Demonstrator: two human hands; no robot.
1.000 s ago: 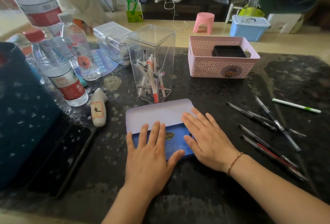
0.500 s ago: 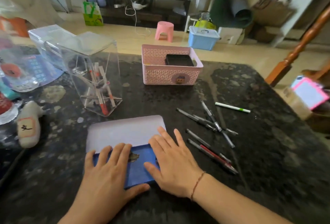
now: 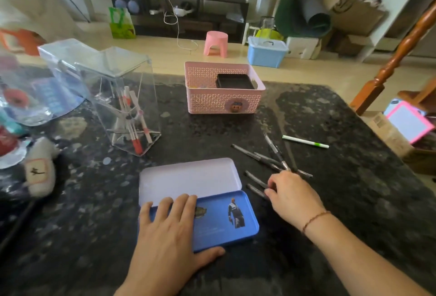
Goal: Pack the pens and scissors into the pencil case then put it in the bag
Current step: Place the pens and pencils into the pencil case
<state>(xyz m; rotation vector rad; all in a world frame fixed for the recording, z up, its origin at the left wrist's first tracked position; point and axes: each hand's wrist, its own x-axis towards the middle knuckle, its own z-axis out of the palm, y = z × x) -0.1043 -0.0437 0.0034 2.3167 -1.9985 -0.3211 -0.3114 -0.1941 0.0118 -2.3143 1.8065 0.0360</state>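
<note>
Pencil case (image 3: 219, 215): a flat tin, lying open on the near middle of the dark speckled worktop (image 3: 330, 213); the blue half with a printed figure is sitting nearer, the pale half is lying flat just beyond it, and the two are meeting along one long edge.
Left hand (image 3: 165, 236): resting palm down with fingers spread flat on the left part of the blue half, the thumb lying along its near edge, gripping nothing.
Right hand (image 3: 292, 194): reaching to the right of the case, fingers loosely curled over the near ends of the dark pens; whether it is pinching one, I cannot tell. A thin cord bracelet (image 3: 315, 219) is circling the wrist.
Dark pens (image 3: 266, 157): lying scattered and crossing each other right of the case.
Green-tipped pen (image 3: 305, 141): lying alone, farther right.
Pink basket (image 3: 224, 88): standing at the far middle, holding a black tray (image 3: 234, 81).
Clear holder (image 3: 122, 99): standing far left of the case, with red-and-white pens inside.
</note>
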